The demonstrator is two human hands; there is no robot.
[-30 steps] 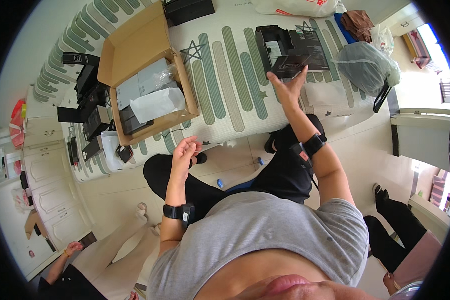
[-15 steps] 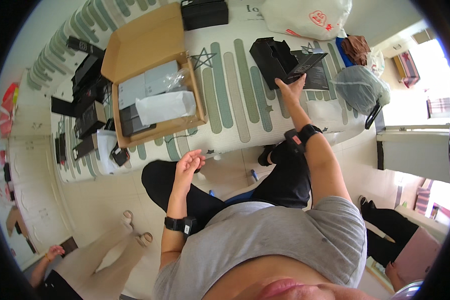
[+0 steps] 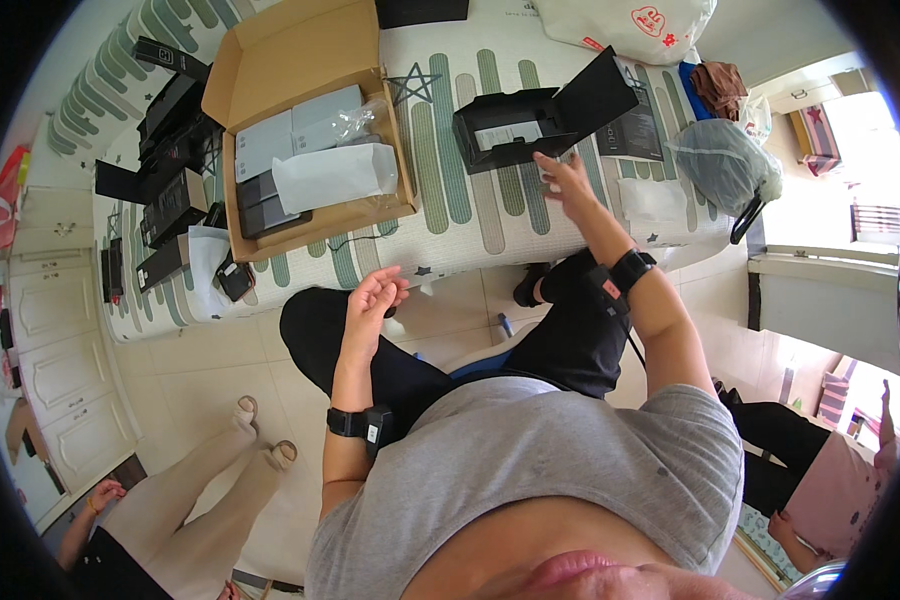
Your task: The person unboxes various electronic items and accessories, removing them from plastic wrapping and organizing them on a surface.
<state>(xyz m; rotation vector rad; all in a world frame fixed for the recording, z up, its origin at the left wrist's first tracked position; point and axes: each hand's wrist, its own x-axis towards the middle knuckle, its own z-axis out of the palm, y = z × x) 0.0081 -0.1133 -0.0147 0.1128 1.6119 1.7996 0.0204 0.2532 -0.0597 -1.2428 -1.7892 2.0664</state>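
An opened black box lies on the patterned bed cover, its lid raised on the right side and a pale sheet or panel visible inside. My right hand is at the near edge of this box, fingers spread and nothing in them. Whether its fingertips touch the edge is unclear. My left hand hovers above my left knee, just off the bed's front edge, with fingers loosely bent and nothing visible in them. Ahead of it stands a brown cardboard carton, open, holding grey boxes and a white packet.
Several black boxes crowd the bed's left side. A dark printed sheet and a white pouch lie right of my right hand. Beyond are a grey plastic bag and a white bag. Two people stand nearby, left and right.
The black box has turned and shifted left, and its inside now faces me more. My right hand has let go of its lid side and drawn back. My left hand stays near my knee.
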